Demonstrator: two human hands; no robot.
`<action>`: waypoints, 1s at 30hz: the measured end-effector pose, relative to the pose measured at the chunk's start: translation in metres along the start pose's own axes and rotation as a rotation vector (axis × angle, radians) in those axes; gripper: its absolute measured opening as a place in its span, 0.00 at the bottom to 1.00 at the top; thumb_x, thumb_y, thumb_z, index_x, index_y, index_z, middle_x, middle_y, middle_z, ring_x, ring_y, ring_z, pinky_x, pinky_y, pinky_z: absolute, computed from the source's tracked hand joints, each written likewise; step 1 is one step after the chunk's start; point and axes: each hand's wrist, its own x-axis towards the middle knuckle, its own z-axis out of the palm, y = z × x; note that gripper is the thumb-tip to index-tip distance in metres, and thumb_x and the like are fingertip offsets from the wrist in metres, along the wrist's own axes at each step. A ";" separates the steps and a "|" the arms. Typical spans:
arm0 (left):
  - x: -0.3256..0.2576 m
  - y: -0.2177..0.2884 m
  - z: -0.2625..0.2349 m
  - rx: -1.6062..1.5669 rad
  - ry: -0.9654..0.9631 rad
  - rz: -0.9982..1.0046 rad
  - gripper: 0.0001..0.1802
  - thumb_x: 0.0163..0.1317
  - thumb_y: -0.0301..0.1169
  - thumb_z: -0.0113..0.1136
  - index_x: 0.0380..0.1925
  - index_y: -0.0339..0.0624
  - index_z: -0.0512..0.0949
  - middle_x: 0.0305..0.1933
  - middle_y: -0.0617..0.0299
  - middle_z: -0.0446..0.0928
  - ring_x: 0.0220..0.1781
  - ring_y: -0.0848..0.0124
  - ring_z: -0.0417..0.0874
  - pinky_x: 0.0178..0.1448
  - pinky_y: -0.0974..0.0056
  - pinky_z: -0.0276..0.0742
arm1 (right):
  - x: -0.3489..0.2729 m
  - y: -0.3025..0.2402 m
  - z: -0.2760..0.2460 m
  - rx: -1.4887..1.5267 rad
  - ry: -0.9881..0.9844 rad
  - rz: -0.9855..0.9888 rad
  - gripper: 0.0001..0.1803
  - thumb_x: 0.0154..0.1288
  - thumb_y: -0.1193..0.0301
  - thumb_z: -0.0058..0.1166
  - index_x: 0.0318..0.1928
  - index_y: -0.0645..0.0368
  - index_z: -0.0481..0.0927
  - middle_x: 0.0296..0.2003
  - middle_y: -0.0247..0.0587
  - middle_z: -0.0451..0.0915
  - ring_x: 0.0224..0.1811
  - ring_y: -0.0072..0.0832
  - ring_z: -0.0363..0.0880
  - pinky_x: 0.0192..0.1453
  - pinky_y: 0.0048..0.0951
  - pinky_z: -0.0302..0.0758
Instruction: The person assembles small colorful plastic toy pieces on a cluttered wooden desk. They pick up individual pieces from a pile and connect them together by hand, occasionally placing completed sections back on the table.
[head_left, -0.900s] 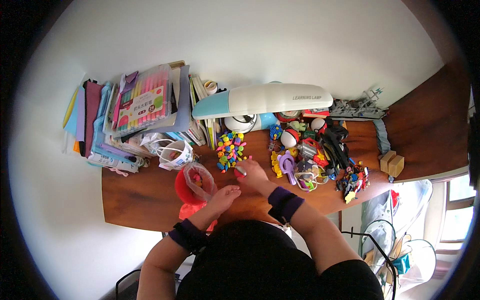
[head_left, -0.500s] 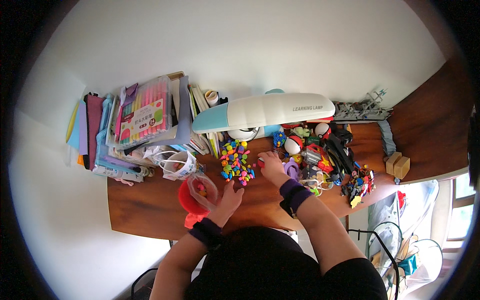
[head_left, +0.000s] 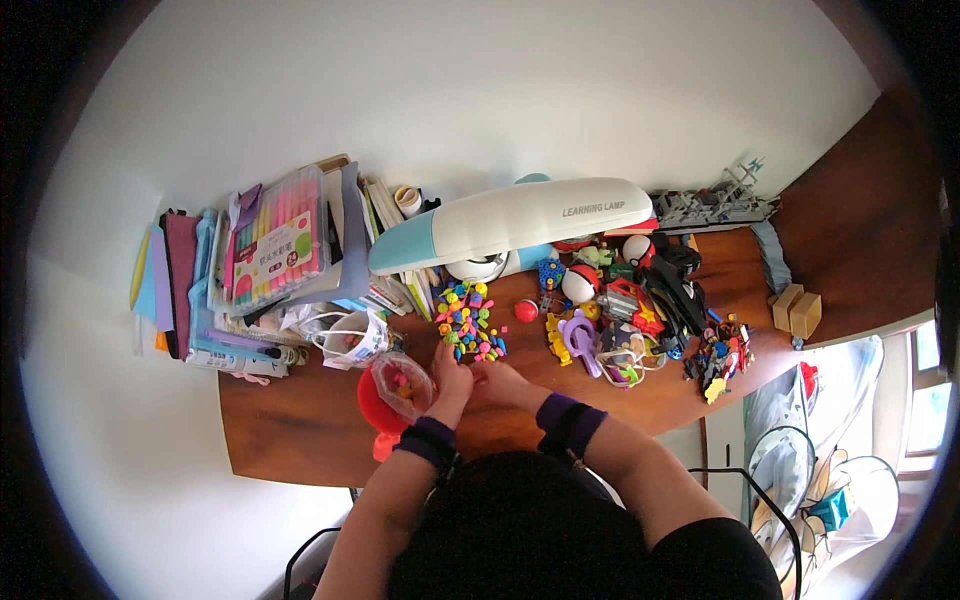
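A pile of small bright pieces [head_left: 468,318] in yellow, blue, green, pink and orange lies on the brown desk. At its near edge is my left hand [head_left: 451,384], fingers stretched toward the pieces. My right hand [head_left: 505,388] is just right of it, its fingertips close to the left hand; how they are bent is blurred and partly hidden. Left of my hands stands a red bucket [head_left: 374,408], with a clear plastic tub [head_left: 417,370] at its mouth holding a few coloured pieces. A red ball [head_left: 526,311] sits right of the pile.
A white paper bucket [head_left: 355,340] stands behind the red one. Books and a marker case [head_left: 275,245] are stacked at left. A white-and-blue lamp [head_left: 520,225] spans the back. Mixed toys [head_left: 625,305], a grey model ship [head_left: 715,208] and wooden blocks [head_left: 797,312] are at right.
My right hand has left the red ball and moved left and nearer me, beside my left hand. My left hand has shifted slightly up to the pile's edge. The view has tilted a little.
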 end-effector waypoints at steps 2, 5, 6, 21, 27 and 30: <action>-0.001 0.001 -0.005 0.076 -0.073 -0.090 0.26 0.49 0.20 0.46 0.53 0.37 0.69 0.63 0.41 0.61 0.65 0.47 0.59 0.67 0.51 0.55 | -0.001 0.000 0.013 -0.019 -0.077 0.022 0.16 0.56 0.70 0.54 0.46 0.58 0.77 0.41 0.48 0.80 0.45 0.39 0.79 0.48 0.37 0.73; -0.008 0.016 -0.012 0.244 -0.092 -0.193 0.22 0.50 0.22 0.47 0.48 0.35 0.72 0.56 0.42 0.67 0.59 0.51 0.66 0.61 0.53 0.62 | 0.004 0.017 0.033 0.091 -0.130 -0.117 0.18 0.57 0.68 0.55 0.48 0.61 0.75 0.45 0.48 0.78 0.48 0.39 0.77 0.51 0.38 0.72; -0.009 0.024 -0.017 0.204 -0.128 -0.200 0.20 0.50 0.23 0.48 0.46 0.35 0.72 0.53 0.43 0.69 0.55 0.51 0.69 0.58 0.54 0.64 | 0.008 0.032 0.040 0.152 -0.135 -0.190 0.19 0.57 0.67 0.56 0.49 0.61 0.74 0.47 0.48 0.78 0.49 0.39 0.76 0.52 0.38 0.72; -0.022 -0.002 -0.006 -0.324 -0.225 -0.503 0.29 0.53 0.33 0.53 0.56 0.33 0.66 0.55 0.44 0.66 0.57 0.55 0.68 0.60 0.59 0.65 | 0.004 0.038 0.026 -0.009 0.146 0.144 0.18 0.52 0.71 0.54 0.46 0.60 0.78 0.35 0.45 0.82 0.40 0.35 0.81 0.44 0.34 0.76; -0.022 -0.036 0.015 -0.414 -0.116 -0.371 0.28 0.51 0.29 0.55 0.55 0.35 0.68 0.58 0.44 0.63 0.60 0.54 0.64 0.64 0.58 0.61 | 0.000 0.014 0.020 0.086 0.205 0.236 0.20 0.57 0.74 0.54 0.51 0.65 0.74 0.43 0.44 0.80 0.44 0.29 0.80 0.50 0.28 0.75; -0.021 -0.046 0.023 -0.469 -0.153 -0.372 0.27 0.51 0.28 0.55 0.55 0.34 0.68 0.57 0.46 0.63 0.59 0.56 0.66 0.60 0.59 0.66 | -0.001 0.016 0.019 0.231 0.194 0.121 0.22 0.56 0.75 0.54 0.53 0.66 0.72 0.44 0.45 0.80 0.46 0.29 0.79 0.52 0.28 0.74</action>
